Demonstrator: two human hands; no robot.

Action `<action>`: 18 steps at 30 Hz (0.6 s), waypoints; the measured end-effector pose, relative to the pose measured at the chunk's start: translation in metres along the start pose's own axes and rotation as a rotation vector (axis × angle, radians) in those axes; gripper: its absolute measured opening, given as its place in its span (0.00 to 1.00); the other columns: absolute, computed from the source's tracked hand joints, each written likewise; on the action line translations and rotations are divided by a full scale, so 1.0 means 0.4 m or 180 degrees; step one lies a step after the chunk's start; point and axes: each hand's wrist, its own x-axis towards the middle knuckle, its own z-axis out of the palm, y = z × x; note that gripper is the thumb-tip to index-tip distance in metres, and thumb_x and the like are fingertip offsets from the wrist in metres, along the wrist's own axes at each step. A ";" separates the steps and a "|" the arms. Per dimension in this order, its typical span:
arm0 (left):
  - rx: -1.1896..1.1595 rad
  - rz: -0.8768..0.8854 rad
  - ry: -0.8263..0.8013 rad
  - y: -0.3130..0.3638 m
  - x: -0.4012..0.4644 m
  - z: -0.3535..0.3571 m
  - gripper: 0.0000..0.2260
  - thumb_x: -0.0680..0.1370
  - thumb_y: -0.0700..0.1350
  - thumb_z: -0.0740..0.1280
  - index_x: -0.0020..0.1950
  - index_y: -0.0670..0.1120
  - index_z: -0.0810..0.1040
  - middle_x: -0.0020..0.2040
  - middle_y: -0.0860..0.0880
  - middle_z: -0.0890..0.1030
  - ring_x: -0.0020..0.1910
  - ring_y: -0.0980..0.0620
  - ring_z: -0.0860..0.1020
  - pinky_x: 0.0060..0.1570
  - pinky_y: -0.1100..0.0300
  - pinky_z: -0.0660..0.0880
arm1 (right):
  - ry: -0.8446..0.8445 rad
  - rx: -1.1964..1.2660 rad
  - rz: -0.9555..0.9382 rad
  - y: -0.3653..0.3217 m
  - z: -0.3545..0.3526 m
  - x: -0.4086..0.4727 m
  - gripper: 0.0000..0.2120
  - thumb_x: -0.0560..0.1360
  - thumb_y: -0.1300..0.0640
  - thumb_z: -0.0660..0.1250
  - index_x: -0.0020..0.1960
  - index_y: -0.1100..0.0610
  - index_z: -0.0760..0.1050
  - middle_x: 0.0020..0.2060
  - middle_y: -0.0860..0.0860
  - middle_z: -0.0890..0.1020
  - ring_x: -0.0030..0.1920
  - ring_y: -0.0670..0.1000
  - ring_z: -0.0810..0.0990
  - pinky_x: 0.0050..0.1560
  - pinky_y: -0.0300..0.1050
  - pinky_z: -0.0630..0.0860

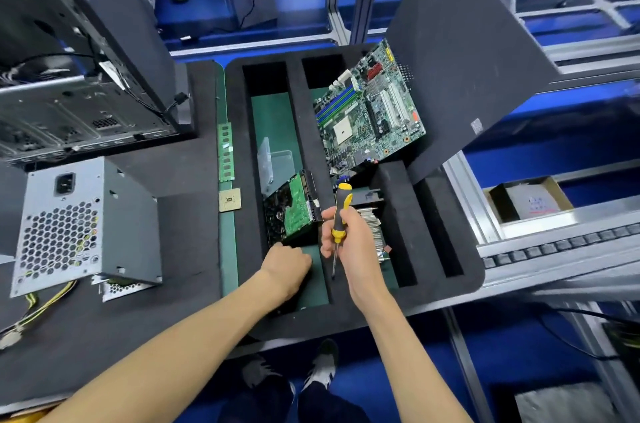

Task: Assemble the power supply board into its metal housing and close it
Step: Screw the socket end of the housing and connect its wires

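Over at the left of the frame, the grey metal power supply housing [86,225] stands on the dark table [180,180], its honeycomb vent and power socket facing the camera, with yellow and black cables [41,308] trailing from under it toward the lower left edge. It sits well apart from both hands, which are at the centre of the frame over the black foam tray [433,284].

The right hand [349,239] has its fingers curled round the yellow-and-black handle of a screwdriver [339,221], held nearly upright with the tip pointing down at the foam divider. The left hand [287,266] reaches into the tray's green-floored compartment with its fingers curled under; whether they hold anything cannot be told. Just above it, a small green circuit board [294,211] leans in the same compartment.

A large motherboard [370,110] lies tilted across the tray's upper right compartment. A memory stick [225,152] and a square processor chip [230,200] lie on the green strip along the tray's left edge. An open computer case [79,76] fills the upper left corner. Bare table shows between the housing and the tray.
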 end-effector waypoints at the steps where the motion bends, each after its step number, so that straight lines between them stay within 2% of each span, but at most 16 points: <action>1: -0.0005 0.0018 -0.0015 -0.001 0.000 0.002 0.13 0.80 0.38 0.62 0.64 0.44 0.76 0.63 0.44 0.80 0.62 0.42 0.79 0.61 0.52 0.70 | 0.0001 0.0004 0.0013 -0.002 0.000 0.002 0.15 0.85 0.57 0.52 0.49 0.57 0.76 0.29 0.47 0.75 0.27 0.48 0.71 0.32 0.43 0.68; 7: 0.0106 0.0205 -0.0003 0.004 -0.016 0.004 0.12 0.79 0.36 0.63 0.62 0.41 0.78 0.62 0.41 0.80 0.61 0.40 0.77 0.58 0.52 0.71 | 0.0061 0.0109 -0.0008 -0.012 0.005 -0.001 0.15 0.85 0.57 0.52 0.49 0.58 0.76 0.29 0.48 0.75 0.27 0.48 0.71 0.32 0.43 0.68; 10: -0.0077 0.0273 0.0161 -0.003 -0.032 -0.014 0.13 0.79 0.36 0.61 0.63 0.38 0.74 0.60 0.40 0.80 0.59 0.40 0.77 0.56 0.50 0.73 | 0.0094 0.0278 0.0034 -0.024 0.016 -0.007 0.16 0.85 0.57 0.52 0.48 0.58 0.76 0.28 0.48 0.75 0.27 0.48 0.70 0.30 0.42 0.68; 14: -0.1252 0.0118 0.0292 -0.026 -0.062 -0.048 0.14 0.80 0.37 0.59 0.66 0.38 0.70 0.54 0.38 0.80 0.52 0.38 0.79 0.46 0.49 0.72 | 0.0158 0.0571 0.0067 -0.043 0.046 -0.018 0.16 0.85 0.57 0.52 0.47 0.59 0.76 0.27 0.49 0.74 0.26 0.48 0.70 0.28 0.41 0.68; 16: -0.1925 0.0031 0.0379 -0.041 -0.080 -0.065 0.08 0.80 0.39 0.62 0.58 0.41 0.74 0.51 0.40 0.82 0.50 0.39 0.80 0.48 0.51 0.74 | 0.0175 0.0602 0.0048 -0.052 0.060 -0.024 0.15 0.86 0.57 0.52 0.48 0.59 0.75 0.27 0.49 0.74 0.26 0.48 0.71 0.28 0.41 0.69; 18: -0.2633 -0.0126 0.0511 -0.056 -0.096 -0.079 0.03 0.77 0.38 0.67 0.49 0.45 0.77 0.43 0.47 0.82 0.44 0.44 0.82 0.43 0.60 0.76 | 0.0160 0.0612 0.0018 -0.061 0.070 -0.033 0.14 0.85 0.57 0.51 0.50 0.59 0.73 0.28 0.50 0.76 0.28 0.49 0.73 0.31 0.41 0.72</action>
